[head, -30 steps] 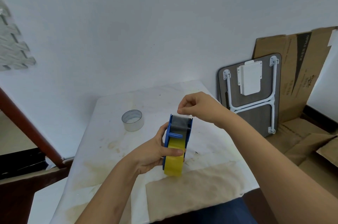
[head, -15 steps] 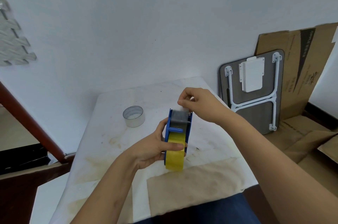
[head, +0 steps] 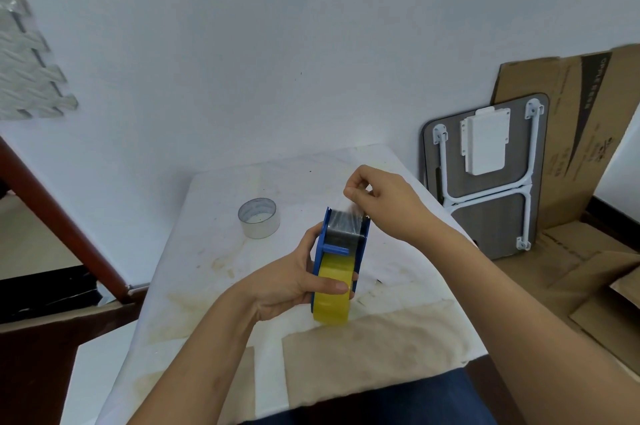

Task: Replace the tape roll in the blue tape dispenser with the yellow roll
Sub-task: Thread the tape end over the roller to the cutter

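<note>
The blue tape dispenser (head: 360, 244) stands upright above the white table (head: 214, 251), with the yellow roll (head: 332, 306) seated in its lower end. My left hand (head: 287, 282) grips the dispenser from the left, thumb across the yellow roll. My right hand (head: 381, 199) pinches the free end of the tape (head: 348, 213) just above the dispenser's top, and a short clear strip runs from the fingers down to the metal plate. A clear, nearly used-up tape roll (head: 259, 223) lies on the table to the left, apart from both hands.
A brown paper sheet (head: 363, 348) covers the table's near edge. A folded small table (head: 485, 178) and flattened cardboard boxes (head: 571, 133) lean against the wall at the right. A dark red wooden beam (head: 59, 216) slants down at the left.
My right hand has lifted from the dispenser's top, drawing the tape end upward. The left hand keeps its hold; the view has shifted slightly.
</note>
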The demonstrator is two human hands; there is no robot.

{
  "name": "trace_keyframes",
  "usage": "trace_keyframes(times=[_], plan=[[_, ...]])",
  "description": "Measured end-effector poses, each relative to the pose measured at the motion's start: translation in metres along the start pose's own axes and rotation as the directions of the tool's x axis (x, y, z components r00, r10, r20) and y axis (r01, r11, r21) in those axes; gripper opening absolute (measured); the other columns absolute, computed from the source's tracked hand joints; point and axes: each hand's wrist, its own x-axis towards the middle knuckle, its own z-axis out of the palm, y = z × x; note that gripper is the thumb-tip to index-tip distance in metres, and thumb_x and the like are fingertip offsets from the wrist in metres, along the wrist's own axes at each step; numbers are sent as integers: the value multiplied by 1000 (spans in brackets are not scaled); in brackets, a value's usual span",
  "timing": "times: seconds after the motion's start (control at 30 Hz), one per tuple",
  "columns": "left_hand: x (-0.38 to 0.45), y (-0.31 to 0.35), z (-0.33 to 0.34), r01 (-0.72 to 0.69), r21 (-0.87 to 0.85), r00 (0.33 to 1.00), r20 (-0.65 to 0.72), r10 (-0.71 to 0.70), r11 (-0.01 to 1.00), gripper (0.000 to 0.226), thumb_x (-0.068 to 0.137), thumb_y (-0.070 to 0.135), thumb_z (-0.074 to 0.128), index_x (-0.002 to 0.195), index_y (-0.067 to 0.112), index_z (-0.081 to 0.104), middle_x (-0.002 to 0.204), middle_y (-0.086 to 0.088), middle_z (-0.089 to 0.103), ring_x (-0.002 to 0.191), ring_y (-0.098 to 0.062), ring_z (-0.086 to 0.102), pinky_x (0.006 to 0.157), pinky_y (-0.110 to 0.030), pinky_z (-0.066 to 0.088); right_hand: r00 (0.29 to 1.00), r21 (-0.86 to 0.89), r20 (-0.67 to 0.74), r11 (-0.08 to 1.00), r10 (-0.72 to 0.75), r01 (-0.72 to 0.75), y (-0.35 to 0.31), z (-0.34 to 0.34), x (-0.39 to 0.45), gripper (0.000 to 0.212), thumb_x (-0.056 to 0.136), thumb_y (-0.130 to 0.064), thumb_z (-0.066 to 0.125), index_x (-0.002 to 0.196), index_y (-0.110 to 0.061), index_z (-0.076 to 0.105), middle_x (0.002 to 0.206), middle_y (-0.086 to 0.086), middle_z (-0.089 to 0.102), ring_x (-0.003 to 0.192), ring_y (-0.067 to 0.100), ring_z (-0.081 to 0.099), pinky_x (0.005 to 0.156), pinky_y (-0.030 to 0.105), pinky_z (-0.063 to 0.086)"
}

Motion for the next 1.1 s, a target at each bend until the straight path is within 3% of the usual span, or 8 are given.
trace_keyframes(times=[0.23, 0.4, 0.57, 0.63, 0.8, 0.93, 1.03, 1.1], plan=[[0, -2, 2, -23, -7, 1000, 1, 23, 1000, 89, 83, -4, 75, 146, 40, 29, 130, -19, 66, 106, -31, 70, 93, -49, 57, 998, 116, 16, 992, 56, -57, 1, 3, 1, 11, 95, -25, 53, 92, -17, 61, 88, -4, 64, 76, 24, 70, 76, 40, 53], [2, -2, 0, -35, 31, 998, -48, 37, 999, 95, 80, -10, 75, 144, 45, 31, 115, -8, 75, 101, -27, 73, 83, -40, 60, 994, 192, 26, 975, 105, -108, 6, 6, 2, 9, 94, -22, 55, 90, -17, 61, 91, 6, 70, 68, 18, 72, 77, 40, 57], [-2, -3, -2, -68, 46, 997, -17, 69, 997, 97, 81, -10, 73, 147, 43, 27, 120, -14, 72, 114, -35, 68, 90, -44, 58, 966, 486, 157, 836, 205, -256, 13, 5, 2, 11, 91, -13, 64, 95, -3, 68, 79, 7, 66, 65, 9, 72, 62, 18, 56], [-5, -2, -3, -88, 46, 996, 3, 88, 995, 96, 82, -11, 72, 148, 43, 28, 122, -16, 71, 115, -35, 67, 92, -44, 56, 955, 504, 198, 813, 220, -292, 15, 3, 3, 11, 89, -12, 66, 95, -4, 70, 76, 4, 66, 61, 7, 67, 59, 14, 52], [-11, 5, -4, -145, 47, 989, 27, 144, 988, 93, 84, -13, 69, 148, 42, 30, 129, -19, 67, 113, -31, 68, 104, -52, 50, 925, 470, 315, 811, 214, -348, 16, 3, 3, 6, 86, -20, 69, 86, -16, 74, 71, -5, 62, 66, 12, 45, 66, 22, 44], [-12, 9, -7, -180, 36, 983, 49, 178, 983, 89, 85, -12, 68, 146, 42, 33, 132, -18, 66, 114, -35, 67, 103, -52, 51, 907, 550, 382, 744, 179, -379, 13, 7, 4, 3, 86, -17, 68, 88, -19, 70, 80, -1, 63, 79, 16, 52, 76, 27, 47], [-8, 8, -9, -197, 7, 977, 79, 196, 980, 85, 85, -9, 69, 146, 39, 34, 134, -21, 64, 122, -49, 58, 105, -58, 48, 906, 616, 388, 683, 171, -392, 12, 11, 6, 6, 90, -13, 63, 89, -16, 68, 80, -1, 66, 77, 15, 56, 76, 27, 50], [-4, 8, -9, -204, -34, 974, 96, 207, 978, 83, 87, -10, 66, 148, 34, 34, 137, -21, 62, 128, -48, 55, 104, -59, 48, 899, 611, 401, 678, 178, -407, 10, 9, 8, 10, 92, -11, 60, 88, -16, 68, 81, 1, 65, 75, 14, 56, 71, 25, 50]])
